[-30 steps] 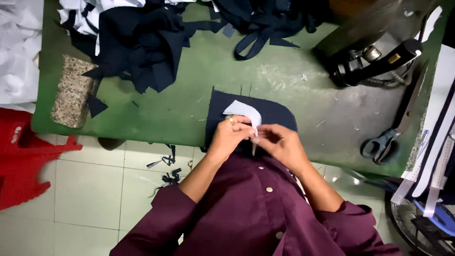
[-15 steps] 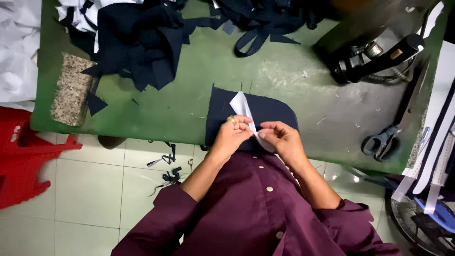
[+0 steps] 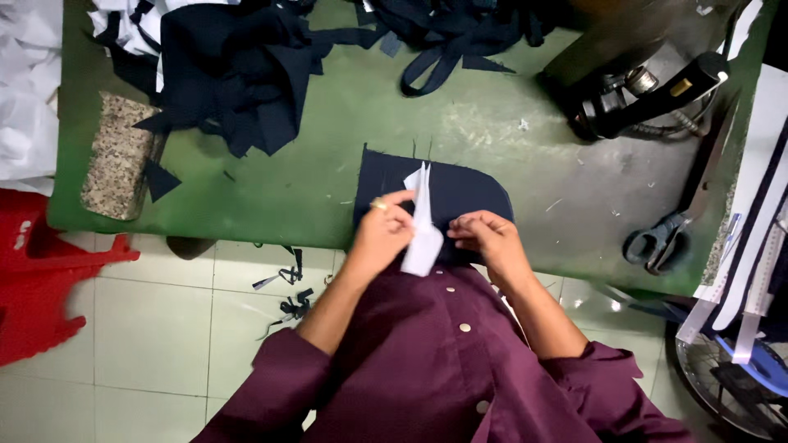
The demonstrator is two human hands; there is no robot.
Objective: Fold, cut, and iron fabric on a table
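Red stool [image 3: 41, 279]: on the tiled floor at the far left, beside the table's near corner.
Stone block [image 3: 115, 156]: speckled grey, lying on the left end of the green table [image 3: 287, 180].
Dark scraps [image 3: 238, 70]: a heap of navy cloth offcuts at the far left of the table, more strips trailing toward the far middle.
Left hand [image 3: 384, 234]: at the near table edge, fingers curled shut, pinching the left side of the white piece [image 3: 423, 226].
White piece: a thin folded slip, standing up narrow and pointed at its far end, held between both hands over the navy panel [image 3: 455, 193].
Navy panel: flat on the table at the near edge, middle of the scene, its right side rounded; partly hidden under the hands.
Right hand [image 3: 486, 238]: just right of the white piece, fingers bent and closed; its tips meet the slip's lower edge, though how firmly they grip it I cannot tell.
Iron [image 3: 648, 90]: black, at the far right of the table.
Scissors [image 3: 669, 234]: dark-handled, lying near the table's right edge, well apart from the hands.
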